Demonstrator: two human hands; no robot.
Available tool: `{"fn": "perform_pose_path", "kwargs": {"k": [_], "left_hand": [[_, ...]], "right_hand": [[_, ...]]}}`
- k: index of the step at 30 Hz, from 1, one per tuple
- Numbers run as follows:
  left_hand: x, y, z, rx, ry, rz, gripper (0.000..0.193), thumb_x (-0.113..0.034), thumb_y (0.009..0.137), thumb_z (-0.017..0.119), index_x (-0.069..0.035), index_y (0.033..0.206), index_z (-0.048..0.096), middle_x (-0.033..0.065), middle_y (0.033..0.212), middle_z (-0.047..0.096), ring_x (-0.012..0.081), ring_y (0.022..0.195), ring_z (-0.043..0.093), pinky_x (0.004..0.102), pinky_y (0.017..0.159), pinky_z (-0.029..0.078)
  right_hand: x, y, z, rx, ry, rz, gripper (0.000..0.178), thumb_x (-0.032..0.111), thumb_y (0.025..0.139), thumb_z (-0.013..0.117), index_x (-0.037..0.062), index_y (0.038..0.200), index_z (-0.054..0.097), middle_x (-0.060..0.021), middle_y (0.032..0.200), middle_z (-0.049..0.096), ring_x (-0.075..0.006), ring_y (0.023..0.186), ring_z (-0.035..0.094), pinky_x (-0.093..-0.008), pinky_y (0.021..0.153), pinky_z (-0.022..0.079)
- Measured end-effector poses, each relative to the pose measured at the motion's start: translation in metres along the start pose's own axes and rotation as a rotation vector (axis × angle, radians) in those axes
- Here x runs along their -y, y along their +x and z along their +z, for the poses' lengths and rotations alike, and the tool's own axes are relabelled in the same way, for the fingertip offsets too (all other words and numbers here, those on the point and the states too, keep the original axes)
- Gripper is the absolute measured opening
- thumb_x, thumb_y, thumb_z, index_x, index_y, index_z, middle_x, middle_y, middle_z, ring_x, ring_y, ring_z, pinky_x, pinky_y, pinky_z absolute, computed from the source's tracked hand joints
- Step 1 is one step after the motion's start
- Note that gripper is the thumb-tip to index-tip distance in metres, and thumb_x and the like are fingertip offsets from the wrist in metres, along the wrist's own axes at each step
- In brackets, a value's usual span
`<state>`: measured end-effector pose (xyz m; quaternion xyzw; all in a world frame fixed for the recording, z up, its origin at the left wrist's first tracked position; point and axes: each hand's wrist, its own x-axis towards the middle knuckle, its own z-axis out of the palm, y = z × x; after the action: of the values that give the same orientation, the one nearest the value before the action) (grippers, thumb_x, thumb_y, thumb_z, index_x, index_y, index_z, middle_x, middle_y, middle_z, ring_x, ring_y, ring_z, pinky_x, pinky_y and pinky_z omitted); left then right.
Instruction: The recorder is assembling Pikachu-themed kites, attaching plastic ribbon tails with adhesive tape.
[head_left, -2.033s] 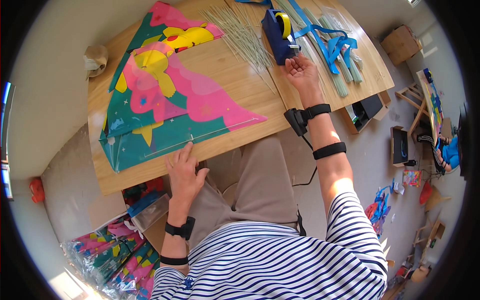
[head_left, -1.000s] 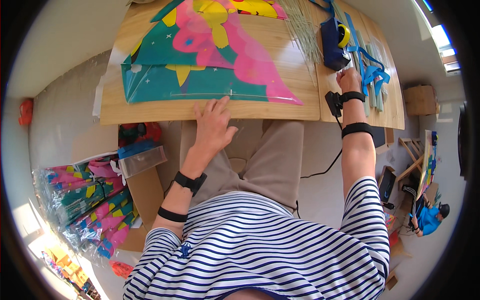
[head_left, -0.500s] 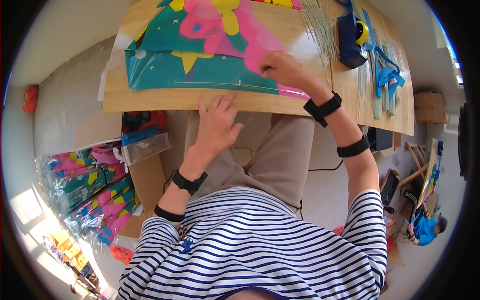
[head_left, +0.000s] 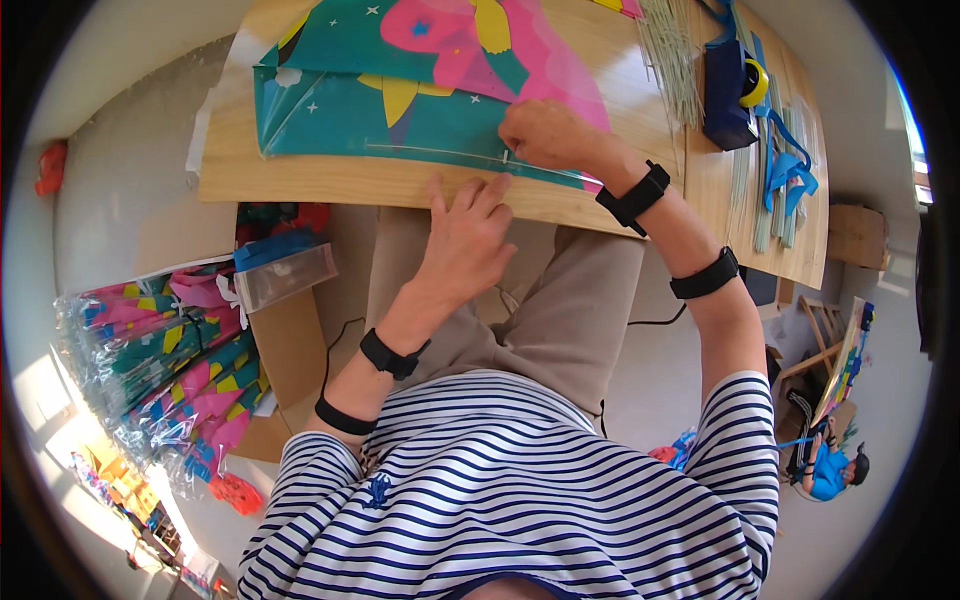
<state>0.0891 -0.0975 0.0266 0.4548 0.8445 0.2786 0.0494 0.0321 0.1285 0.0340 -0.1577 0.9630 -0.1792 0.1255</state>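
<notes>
Right hand: my right hand [head_left: 545, 135] rests on the kite [head_left: 420, 90], fingers curled close together and pinched on the thin pale rod [head_left: 440, 153] that lies along the kite's near edge.
Left hand: my left hand [head_left: 468, 240] lies flat, fingers spread a little and straight, their tips on the near edge of the wooden table [head_left: 300, 180], just below the rod; it grips nothing.
Kite: one, teal plastic with pink and yellow shapes and small white stars, spread on the table directly beyond both hands.
Tape dispenser: one, dark blue with a yellow roll [head_left: 735, 85], on the table to the right of the kite.
Rods: a bundle of thin pale sticks [head_left: 670, 60] between kite and dispenser; I cannot count them.
Blue ribbons: a loose tangle [head_left: 785, 160] right of the dispenser.
Packages: a heap of clear-wrapped, many-coloured kites [head_left: 170, 370] on the floor, left of the table and below it; count not clear.
Wrist bands: two black ones on each arm.
</notes>
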Motion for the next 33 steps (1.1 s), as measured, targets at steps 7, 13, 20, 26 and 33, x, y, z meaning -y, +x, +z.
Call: {"fn": "perform_pose_path", "kwargs": {"k": [7,13,20,26,33], "left_hand": [[-0.001,0.008,0.004,-0.01,-0.016,0.019,0.032,-0.015,0.07,0.079,-0.002,0.092,0.061,0.0109,0.144,0.048,0.032,0.128,0.045,0.0717,0.11,0.022],[0.0,0.014,0.005,0.01,-0.002,0.016,0.033,-0.015,0.069,0.079,-0.002,0.094,0.062,0.0112,0.144,0.048,0.0322,0.128,0.045,0.0718,0.11,0.023],[0.002,0.017,0.007,0.029,0.012,0.003,0.033,-0.015,0.069,0.079,-0.002,0.095,0.063,0.0112,0.143,0.049,0.0328,0.126,0.046,0.0721,0.11,0.023],[0.002,0.019,0.012,0.004,0.049,0.015,0.034,-0.016,0.066,0.08,-0.003,0.093,0.065,0.0108,0.14,0.051,0.0315,0.123,0.047,0.072,0.11,0.023],[0.0,0.022,0.012,0.024,0.067,0.004,0.034,-0.017,0.065,0.08,-0.004,0.093,0.067,0.0097,0.139,0.052,0.0296,0.121,0.048,0.072,0.11,0.023]], "right_hand": [[0.002,0.002,-0.002,-0.01,-0.01,-0.015,0.006,0.003,0.07,0.058,0.0009,0.071,0.063,-0.0193,0.078,0.064,-0.041,0.077,0.061,-0.0491,0.066,0.046],[0.002,0.003,0.0,-0.015,-0.013,-0.005,0.007,0.003,0.071,0.058,0.0009,0.072,0.065,-0.0196,0.079,0.064,-0.0414,0.078,0.062,-0.0496,0.066,0.047],[0.001,0.002,0.001,-0.027,-0.016,-0.006,0.006,0.003,0.07,0.059,0.0011,0.072,0.065,-0.019,0.079,0.065,-0.0409,0.078,0.063,-0.0494,0.066,0.047],[-0.001,0.006,0.003,-0.012,-0.115,0.042,0.008,0.007,0.069,0.061,0.0027,0.073,0.067,-0.0192,0.077,0.067,-0.0408,0.075,0.065,-0.0477,0.063,0.05],[0.005,0.008,-0.004,-0.083,-0.249,0.151,0.011,0.011,0.068,0.063,0.0034,0.075,0.067,-0.0188,0.078,0.069,-0.0394,0.076,0.068,-0.0466,0.063,0.053]]}}
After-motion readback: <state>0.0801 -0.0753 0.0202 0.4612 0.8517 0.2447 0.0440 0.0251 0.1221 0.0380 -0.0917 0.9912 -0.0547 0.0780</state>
